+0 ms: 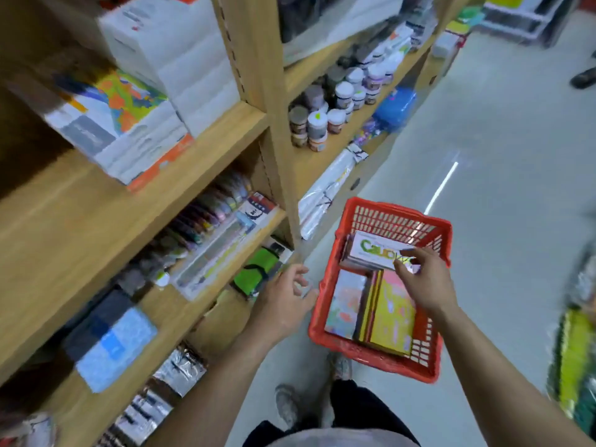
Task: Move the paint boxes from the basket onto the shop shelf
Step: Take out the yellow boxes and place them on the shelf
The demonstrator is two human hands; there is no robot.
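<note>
Pretty clearly a craft or stationery shop. Long wooden shelves (209, 137) packed with boxed goods, rows of little paint jars (317, 122), a shiny aisle floor (483, 221), plus a red plastic shopping basket (371, 358).

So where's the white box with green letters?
Head view, right of centre: the white box lies at the far end of the red basket, beyond the yellow box, pinched by the right hand.
</note>
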